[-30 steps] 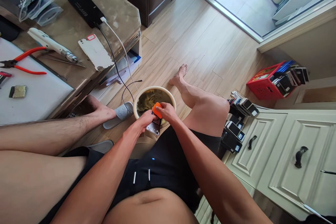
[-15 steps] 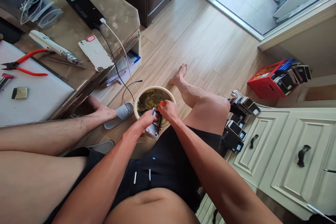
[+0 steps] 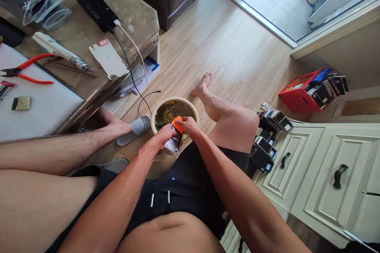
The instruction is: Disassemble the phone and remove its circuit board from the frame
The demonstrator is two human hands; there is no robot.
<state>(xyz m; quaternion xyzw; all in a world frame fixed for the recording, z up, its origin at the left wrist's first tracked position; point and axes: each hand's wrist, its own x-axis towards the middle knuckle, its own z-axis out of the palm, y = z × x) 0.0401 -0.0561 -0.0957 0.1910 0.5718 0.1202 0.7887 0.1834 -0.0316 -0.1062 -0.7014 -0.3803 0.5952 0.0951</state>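
Near the middle of the frame, just below center, I see the left hand (image 3: 164, 134) closed around a phone (image 3: 172, 146), the lower part of its metal-and-black body showing beneath the fingers. The right hand (image 3: 190, 125) pinches an orange card (image 3: 177, 124) between thumb and fingers, over the top end of the phone. Both hands are in front of the near side of a round bin (image 3: 153, 123) with crumpled yellowish stuff inside; from my view I cannot tell whether they touch its rim.

Left of the bin, a gray slipper (image 3: 138, 129) lies on the wood floor (image 3: 225, 47), beside a bare foot. In the upper left, the table (image 3: 130, 4) carries a black charger (image 3: 95, 7) with a white cable (image 3: 135, 45) and a dark cable (image 3: 121, 47), a torn white sheet (image 3: 108, 58) and a white pen tool (image 3: 57, 50). At the left edge, red-handled pliers (image 3: 34, 58) and a small sponge (image 3: 23, 103) lie on a white mat (image 3: 44, 116).

On the right side, I see a red crate (image 3: 295, 97) full of flat devices and, below it, stacked phones (image 3: 265, 148) next to cream drawers (image 3: 311, 166).
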